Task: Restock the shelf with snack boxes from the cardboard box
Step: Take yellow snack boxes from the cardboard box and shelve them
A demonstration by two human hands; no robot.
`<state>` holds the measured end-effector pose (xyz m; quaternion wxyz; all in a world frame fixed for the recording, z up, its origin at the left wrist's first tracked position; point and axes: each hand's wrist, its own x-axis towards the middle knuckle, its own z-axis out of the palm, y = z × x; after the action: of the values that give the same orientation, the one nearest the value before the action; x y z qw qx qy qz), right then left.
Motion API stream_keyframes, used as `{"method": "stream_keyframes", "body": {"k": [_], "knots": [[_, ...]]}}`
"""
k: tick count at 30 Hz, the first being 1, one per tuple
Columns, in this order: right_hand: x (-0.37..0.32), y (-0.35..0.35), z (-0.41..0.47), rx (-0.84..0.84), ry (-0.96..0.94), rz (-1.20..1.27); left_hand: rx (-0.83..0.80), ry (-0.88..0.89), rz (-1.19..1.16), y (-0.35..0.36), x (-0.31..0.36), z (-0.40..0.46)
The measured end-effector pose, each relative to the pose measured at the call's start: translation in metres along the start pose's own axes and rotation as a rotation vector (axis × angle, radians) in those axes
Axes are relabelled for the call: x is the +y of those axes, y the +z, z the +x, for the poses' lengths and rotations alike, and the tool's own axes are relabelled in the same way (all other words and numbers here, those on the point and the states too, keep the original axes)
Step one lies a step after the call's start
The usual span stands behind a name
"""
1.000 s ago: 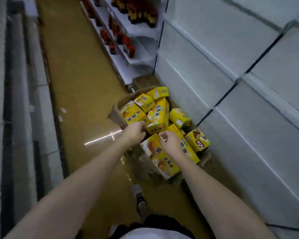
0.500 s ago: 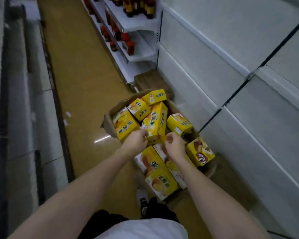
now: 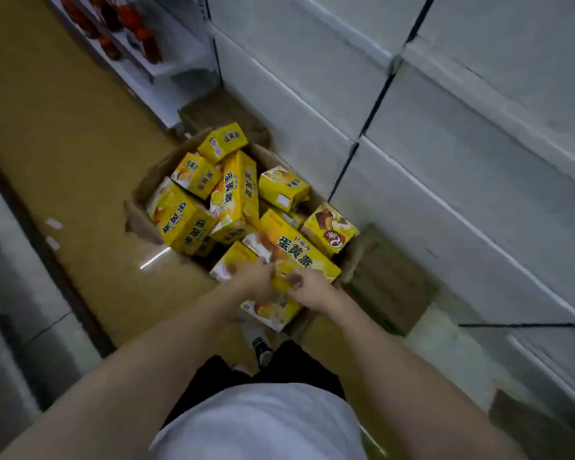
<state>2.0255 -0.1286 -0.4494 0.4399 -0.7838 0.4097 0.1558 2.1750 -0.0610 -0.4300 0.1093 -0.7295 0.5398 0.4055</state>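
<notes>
Snack boxes: a jumble of yellow snack boxes point(image 3: 234, 194) lay heaped at all angles inside the cardboard box, at the centre of the frame; one at the right edge of the heap, the brown-pictured box point(image 3: 329, 229), showed a chocolate-coloured picture.
Cardboard box: the cardboard box point(image 3: 153, 180) stood open on the floor, flaps spread, close against the foot of the shelf.
Held box: the long yellow box point(image 3: 294, 252) lay on top of the heap at its lower end, slanting toward the lower right, with both hands at its near end.
Left hand: the left hand point(image 3: 258, 283) reached in from the lower left, its fingers curled at the near end of that box; motion blur hid whether they had closed on it.
Right hand: the right hand point(image 3: 307, 288) met it from the lower right, fingers curled at the same end; the grip could not be told for the same blur.
Shelf: the white shelf point(image 3: 445, 161) filled the right side of the frame, its tiers bare.
Floor: the tan floor point(image 3: 63, 127) ran up the left.
Far shelving: red bottles point(image 3: 130, 24) stood on shelving in the upper left.
Person: a white shirt point(image 3: 263, 423) and dark trousers showed at the bottom centre.
</notes>
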Motion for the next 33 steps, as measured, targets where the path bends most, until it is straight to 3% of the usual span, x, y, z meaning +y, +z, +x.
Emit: {"method": "stream_keyframes", "body": {"k": [3, 7, 13, 18, 24, 30, 33], "knots": [[0.002, 0.019, -0.007, -0.063, 0.006, -0.012, 0.058, -0.032, -0.066, 0.021, -0.01, -0.004], [-0.004, 0.028, -0.021, -0.002, 0.052, 0.016, 0.169, -0.053, -0.259, 0.033, -0.004, -0.021], [-0.009, 0.001, -0.051, 0.194, 0.024, -0.004, 0.413, 0.047, -0.447, 0.016, 0.014, -0.042], [-0.019, -0.044, -0.057, 0.354, -0.009, -0.053, 0.5, -0.04, -0.53, -0.013, 0.034, -0.047], [-0.011, -0.088, -0.02, 0.268, 0.012, -0.294, 0.437, -0.303, -0.695, -0.031, 0.044, -0.032], [0.011, -0.118, 0.021, 0.046, -0.163, -0.754, 0.484, -0.524, -1.06, -0.031, 0.072, -0.01], [0.018, -0.134, 0.04, -0.087, -0.24, -0.928, 0.425, -0.571, -1.115, -0.032, 0.083, 0.003]]}}
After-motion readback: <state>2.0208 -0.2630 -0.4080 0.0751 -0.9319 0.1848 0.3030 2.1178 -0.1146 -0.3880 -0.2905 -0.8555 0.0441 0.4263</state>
